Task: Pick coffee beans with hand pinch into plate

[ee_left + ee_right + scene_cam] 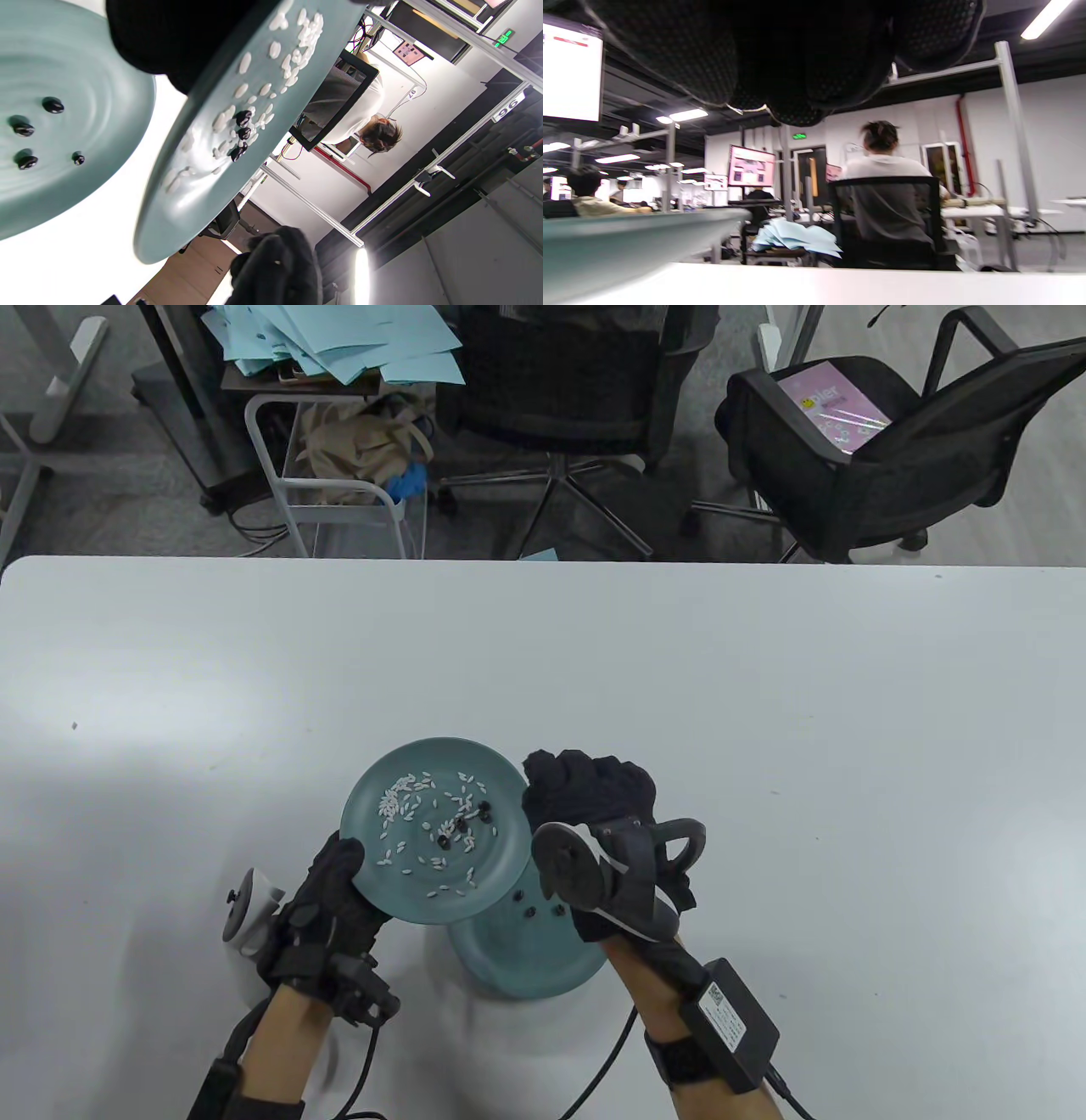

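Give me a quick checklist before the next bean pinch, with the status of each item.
1. Left hand grips the raised plate at its near-left rim: ok.
2. Coffee beans remain on the raised plate among the white grains: ok.
3. Lower plate sits on the table below, already holding four beans: ok.
4. Raised plate level: not ok, it tilts in the left wrist view.
5. Right hand is at the raised plate's right edge: ok.
6. Right grip empty or holding a bean: cannot tell, the fingers are hidden.
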